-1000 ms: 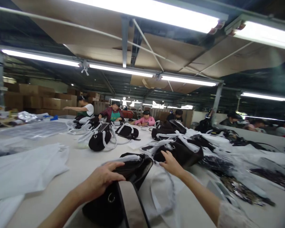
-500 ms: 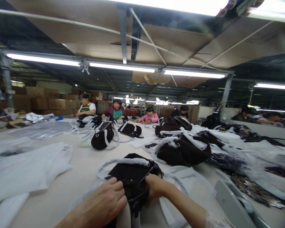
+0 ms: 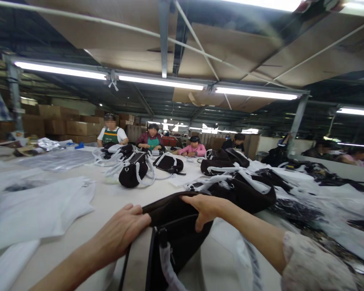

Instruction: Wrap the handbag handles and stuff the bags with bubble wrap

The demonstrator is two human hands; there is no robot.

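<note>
A dark brown handbag [image 3: 182, 238] stands tilted on the table right in front of me, its mouth spread and its inside partly showing. My left hand [image 3: 125, 228] is closed on the bag's left edge, fingers curled over the rim. My right hand [image 3: 204, 208] grips the far right rim, thumb toward the inside and fingers along the top. A handle wrapped in white material [image 3: 166, 262] hangs down the near side. The bag's underside is out of sight.
More dark handbags with white-wrapped handles [image 3: 133, 171] lie farther back, with a heap [image 3: 242, 190] just beyond my right hand. White sheets [image 3: 45, 210] are at the left, plastic-wrapped pieces [image 3: 330, 218] at the right. Several co-workers [image 3: 153, 139] sit across the table [image 3: 109, 198].
The handbag has been turned and lifted, and its opening now spreads wider. My right hand has moved up to its far rim; my left hand has shifted left and up along the edge.
</note>
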